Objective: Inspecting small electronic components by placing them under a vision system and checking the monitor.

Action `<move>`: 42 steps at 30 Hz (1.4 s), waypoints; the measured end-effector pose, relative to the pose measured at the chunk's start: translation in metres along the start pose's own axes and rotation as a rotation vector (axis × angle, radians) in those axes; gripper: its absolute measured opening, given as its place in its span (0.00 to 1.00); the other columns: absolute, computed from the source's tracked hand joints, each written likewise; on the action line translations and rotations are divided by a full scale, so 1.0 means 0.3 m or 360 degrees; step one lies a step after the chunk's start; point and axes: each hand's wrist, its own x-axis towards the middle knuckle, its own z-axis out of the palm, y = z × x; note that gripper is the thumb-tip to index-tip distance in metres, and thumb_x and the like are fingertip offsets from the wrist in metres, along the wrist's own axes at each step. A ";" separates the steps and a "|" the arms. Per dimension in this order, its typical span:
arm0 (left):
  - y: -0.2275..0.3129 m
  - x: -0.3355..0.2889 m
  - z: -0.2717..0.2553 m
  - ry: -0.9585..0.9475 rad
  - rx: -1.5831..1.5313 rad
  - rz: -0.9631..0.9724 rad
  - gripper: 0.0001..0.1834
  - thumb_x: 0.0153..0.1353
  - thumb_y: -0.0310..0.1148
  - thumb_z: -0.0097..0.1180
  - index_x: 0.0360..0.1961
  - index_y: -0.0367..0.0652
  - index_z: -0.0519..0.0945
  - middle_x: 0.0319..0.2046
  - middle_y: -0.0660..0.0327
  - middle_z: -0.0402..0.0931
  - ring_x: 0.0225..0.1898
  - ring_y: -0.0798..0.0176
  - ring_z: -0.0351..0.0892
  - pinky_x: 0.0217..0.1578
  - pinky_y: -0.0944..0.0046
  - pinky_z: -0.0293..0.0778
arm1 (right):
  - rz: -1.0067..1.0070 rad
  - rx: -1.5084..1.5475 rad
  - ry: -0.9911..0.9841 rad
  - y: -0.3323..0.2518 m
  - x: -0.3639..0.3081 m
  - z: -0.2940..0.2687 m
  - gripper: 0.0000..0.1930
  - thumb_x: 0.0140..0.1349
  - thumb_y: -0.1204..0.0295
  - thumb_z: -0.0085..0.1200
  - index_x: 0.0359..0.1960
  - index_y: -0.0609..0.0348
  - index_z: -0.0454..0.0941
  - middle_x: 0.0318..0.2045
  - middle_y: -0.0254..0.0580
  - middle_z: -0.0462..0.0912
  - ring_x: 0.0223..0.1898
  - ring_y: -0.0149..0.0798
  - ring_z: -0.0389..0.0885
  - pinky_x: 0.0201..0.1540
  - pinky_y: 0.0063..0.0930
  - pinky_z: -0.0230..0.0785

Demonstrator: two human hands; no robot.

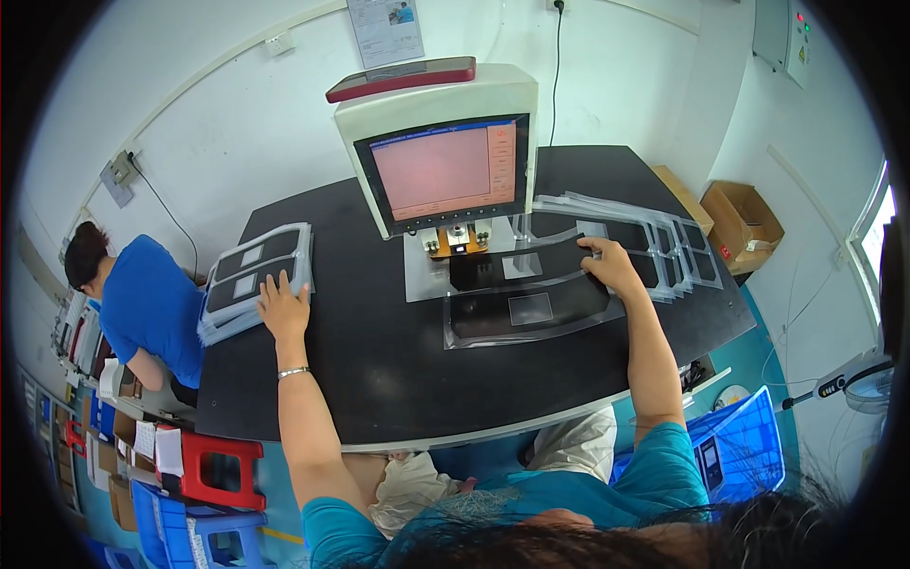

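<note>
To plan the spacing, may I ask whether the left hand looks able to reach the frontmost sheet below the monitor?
Probably yes: only black tabletop shows between the left hand and the left edge of the frontmost sheet.

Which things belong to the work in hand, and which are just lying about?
Apparently in use:
left stack of dark sheets, under the left hand
dark sheet at the right hand
right stack of sheets
screen machine

Seemingly idle:
red stool
cardboard box
red-edged object atop the machine
</note>
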 end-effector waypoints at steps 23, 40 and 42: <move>0.068 0.033 -0.146 0.0513 -0.0254 0.0352 0.11 0.67 0.32 0.52 0.45 0.43 0.83 0.44 0.58 0.84 0.44 0.53 0.83 0.44 0.51 0.77 | 0.0084 0.0302 -0.0087 0.007 0.004 -0.005 0.24 0.53 0.80 0.58 0.54 0.69 0.79 0.45 0.50 0.84 0.35 0.33 0.83 0.41 0.26 0.75; 0.505 -0.230 -0.260 -0.0015 -0.0547 0.1168 0.13 0.58 0.28 0.59 0.45 0.45 0.84 0.40 0.65 0.83 0.40 0.59 0.80 0.39 0.58 0.77 | -0.0100 -0.0125 0.0375 0.078 0.041 0.041 0.24 0.51 0.72 0.61 0.54 0.62 0.81 0.51 0.54 0.83 0.54 0.49 0.82 0.58 0.35 0.71; 0.498 -0.225 -0.255 -0.0044 -0.0603 0.1154 0.13 0.57 0.28 0.60 0.45 0.45 0.84 0.40 0.65 0.83 0.40 0.58 0.80 0.39 0.58 0.77 | -0.0098 -0.0138 0.0365 0.079 0.042 0.041 0.24 0.51 0.72 0.61 0.54 0.62 0.81 0.51 0.55 0.83 0.54 0.50 0.82 0.59 0.35 0.71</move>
